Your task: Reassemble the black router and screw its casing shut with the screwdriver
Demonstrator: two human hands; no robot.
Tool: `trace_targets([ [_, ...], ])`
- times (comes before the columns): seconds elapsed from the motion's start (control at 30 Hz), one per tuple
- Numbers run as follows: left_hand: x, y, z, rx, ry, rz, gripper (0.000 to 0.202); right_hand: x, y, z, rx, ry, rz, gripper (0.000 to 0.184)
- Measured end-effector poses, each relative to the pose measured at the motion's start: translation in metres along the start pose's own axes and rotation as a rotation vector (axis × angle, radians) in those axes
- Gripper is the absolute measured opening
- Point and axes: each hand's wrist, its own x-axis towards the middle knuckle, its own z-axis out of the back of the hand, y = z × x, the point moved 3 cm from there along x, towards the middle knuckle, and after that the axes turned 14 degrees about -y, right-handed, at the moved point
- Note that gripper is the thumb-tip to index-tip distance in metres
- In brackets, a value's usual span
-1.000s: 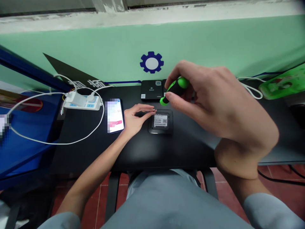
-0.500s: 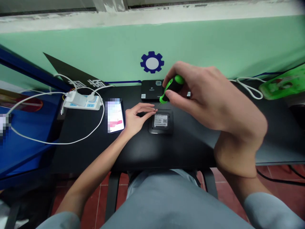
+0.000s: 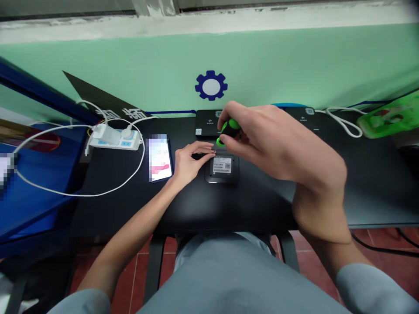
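A small black box [image 3: 222, 168] with a white label lies face down on the black table [image 3: 262, 200]. My left hand [image 3: 190, 161] rests beside its left edge, fingers pinched together at the box's top-left corner on something I cannot make out. My right hand [image 3: 278, 139] is closed around a green and black screwdriver [image 3: 228, 131], its tip pointing down at that same corner, next to my left fingertips.
A second black box [image 3: 207, 124] sits behind the first, by the green wall. A lit phone [image 3: 159, 158] lies left of my left hand. A white power strip [image 3: 113, 138] with white cables is at the left, another white cable [image 3: 343, 120] and a green object [image 3: 389, 115] at the right.
My right hand has come down and left with the screwdriver, bringing its tip to the box's top-left corner. My left hand has stayed at the box.
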Motion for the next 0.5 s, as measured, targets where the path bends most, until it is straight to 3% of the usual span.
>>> trace_targets([
  [0.5,0.0036,0.0025,0.0007,0.006,0.009,0.067,0.023,-0.0019,0.0000,-0.0030,-0.100,0.005,0.024,0.024],
])
